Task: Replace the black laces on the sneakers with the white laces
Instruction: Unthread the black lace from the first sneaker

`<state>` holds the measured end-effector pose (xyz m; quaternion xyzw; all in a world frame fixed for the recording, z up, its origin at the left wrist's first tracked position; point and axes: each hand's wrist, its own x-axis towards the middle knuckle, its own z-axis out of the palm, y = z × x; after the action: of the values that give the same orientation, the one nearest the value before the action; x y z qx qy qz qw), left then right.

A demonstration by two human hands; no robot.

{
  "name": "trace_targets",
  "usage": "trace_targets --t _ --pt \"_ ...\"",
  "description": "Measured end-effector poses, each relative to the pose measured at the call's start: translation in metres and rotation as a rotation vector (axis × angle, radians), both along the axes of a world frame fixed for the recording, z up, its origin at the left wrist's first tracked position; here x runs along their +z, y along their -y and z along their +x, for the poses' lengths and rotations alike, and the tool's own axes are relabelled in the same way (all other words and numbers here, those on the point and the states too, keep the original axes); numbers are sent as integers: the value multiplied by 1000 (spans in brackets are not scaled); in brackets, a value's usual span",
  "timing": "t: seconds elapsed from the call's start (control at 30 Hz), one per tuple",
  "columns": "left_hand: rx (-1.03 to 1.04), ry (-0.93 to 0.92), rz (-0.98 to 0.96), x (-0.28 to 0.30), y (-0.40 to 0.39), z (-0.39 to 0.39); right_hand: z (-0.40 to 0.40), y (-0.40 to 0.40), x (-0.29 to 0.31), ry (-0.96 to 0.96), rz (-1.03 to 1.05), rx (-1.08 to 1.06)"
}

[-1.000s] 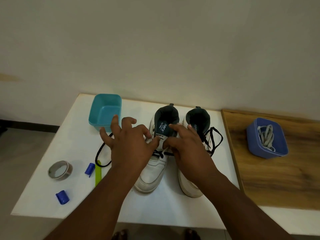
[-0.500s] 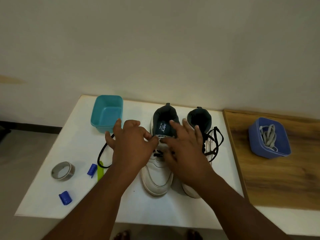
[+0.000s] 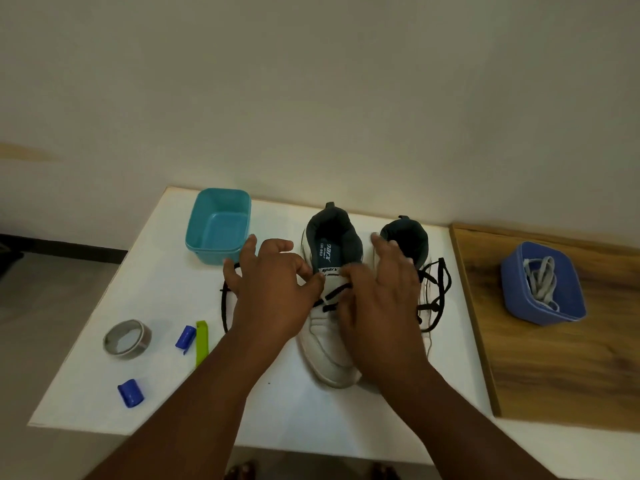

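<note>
Both hands work over the left sneaker (image 3: 329, 327) at the middle of the white counter (image 3: 104, 386). The left hand (image 3: 270, 292) lies on the shoe's outer side, thumb and forefinger pinched at the black lace (image 3: 334, 294) just below the tongue, the other fingers spread toward the back edge. The right hand (image 3: 381, 306) covers the gap between the two shoes; its thumb meets the same lace crossing, its fingers reach up along the collar of the right sneaker (image 3: 405, 237). Whether it truly grips the lace or only presses it I cannot tell, since the hand hides its own fingertips.

Most of the right sneaker is hidden under that hand and forearm; only its dark collar and a loose tangle of black lace (image 3: 436, 296) on its far side show. A loop of the left shoe's lace runs out behind the left hand toward the teal tub (image 3: 218, 225), which sits at the back edge.

Toward the counter's left edge lie a roll of grey tape (image 3: 127, 338), a blue clip (image 3: 185, 337) touching a green strip (image 3: 202, 342), and a second blue clip (image 3: 130, 393) near the front-left corner. Open white surface remains between the shoes' toes and the front edge.

On the right a wooden board (image 3: 554, 368) adjoins the white top; on it, well apart from the shoes, a blue tub (image 3: 568, 306) holds the white laces (image 3: 540, 282), bundled. A plain pale wall stands behind, and grey floor shows at left. Dim light blurs the lace detail.
</note>
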<state>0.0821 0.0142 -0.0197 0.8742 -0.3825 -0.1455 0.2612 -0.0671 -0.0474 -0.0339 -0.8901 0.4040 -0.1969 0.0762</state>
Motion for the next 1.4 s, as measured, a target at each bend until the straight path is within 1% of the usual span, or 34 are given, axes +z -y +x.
trace_targets --t 0.07,0.13,0.2,0.27,0.33,0.37,0.4,0.43,0.47,0.53,0.57,0.6,0.63,0.77,0.83,0.93,1.03,1.1,1.17,1.23,1.27,1.3,1.33,1.4 --pt "-5 6 -3 0 1 0 6 1 -7 -94 12 93" --pt "2 12 -8 -1 2 2 9 5 -8 -139 14 103" --pt "11 24 -10 -2 1 3 6 11 -5 -103 -22 63" --pt "9 29 -21 -3 2 2 1 16 3 72 -34 -85" --pt "1 24 -26 -4 2 1 -8 22 9 333 13 -272" --pt "-1 20 -24 -4 2 0 -10 25 11 460 56 -320" --pt "-1 18 -23 -5 1 0 -11 26 12 540 105 -324" --pt "2 19 -24 -5 1 1 -10 25 13 539 134 -278" --pt "5 25 -23 -5 1 1 -7 22 13 459 139 -186" --pt "8 42 -10 -5 1 2 2 13 7 194 117 19" --pt "7 49 -5 -5 2 2 5 9 2 73 94 87" --pt "7 51 -2 -5 2 2 8 6 -3 -8 78 116" --pt "7 49 -4 -5 2 2 8 5 -5 -47 73 118" --pt "6 27 -7 -5 1 2 0 16 -6 -52 80 71" --pt "7 24 -2 -5 2 2 1 19 -6 -51 95 87" --pt "7 12 -7 -5 3 1 4 14 -11 -118 104 156" --pt "12 11 -5 -3 2 2 3 14 -5 -99 88 124" --pt "14 11 -9 -3 1 3 0 16 5 -18 20 33" --pt "10 5 -23 -3 1 2 -6 20 12 128 -33 -138" --pt "5 -3 -32 -4 1 2 -12 28 18 327 1 -334" --pt "6 -6 -35 -4 1 2 -13 31 20 397 36 -376" --pt "9 -10 -37 -4 0 3 -13 31 20 404 59 -351" --pt "12 -13 -36 -5 0 3 -10 30 19 337 54 -260" --pt "19 -6 -28 -4 0 3 -2 21 12 105 21 -11"
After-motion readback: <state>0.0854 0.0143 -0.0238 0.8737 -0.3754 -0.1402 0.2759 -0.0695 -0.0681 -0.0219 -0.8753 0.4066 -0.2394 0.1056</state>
